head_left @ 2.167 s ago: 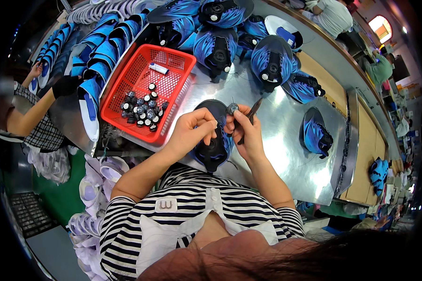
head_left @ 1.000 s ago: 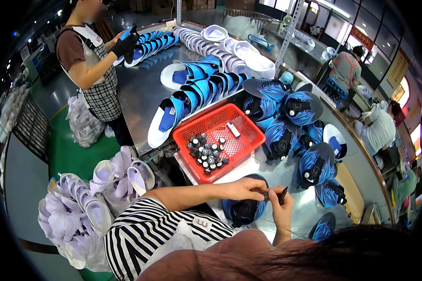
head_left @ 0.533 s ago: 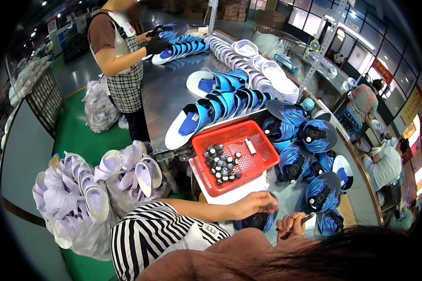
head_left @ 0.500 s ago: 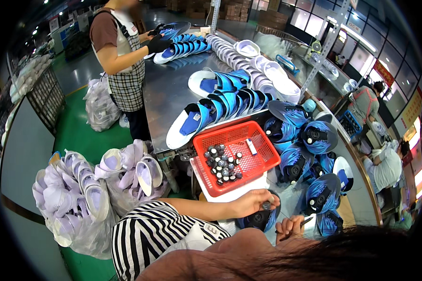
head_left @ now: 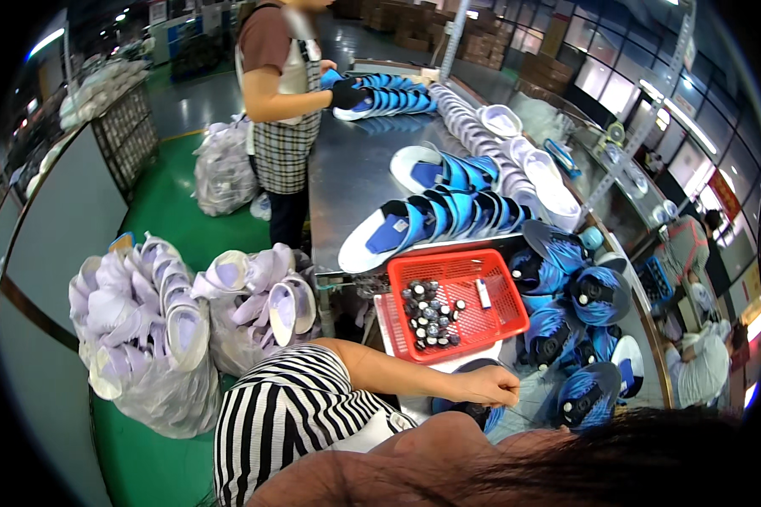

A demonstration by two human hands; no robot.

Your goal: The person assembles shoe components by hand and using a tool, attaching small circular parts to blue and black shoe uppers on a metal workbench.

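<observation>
For close fingertip work over the blue-and-black shoe (head_left: 484, 417), I'd favour small, slow moves, with the wrist kept low and the shoe stopped from sliding on the smooth tabletop (head_left: 530, 393). I'd also tip the view down, because I'm judging the contact half blind. The shoe lies just below the red basket (head_left: 493, 323), partly covered by the left hand (head_left: 487, 388). The basket holds dark knobs (head_left: 431, 314), and I'd keep my elbow from nudging it, since the forearm passes close beneath.

As for the grip, the left one is drawn in: fingers curled, knuckles up, little gap showing. The fingertips face away from me, so I can't make out whether they pinch anything or merely touch the shoe. The right hand I don't see at all; dark hair (head_left: 643, 444) fills the lower right, so its grip is unknown to me.
</observation>
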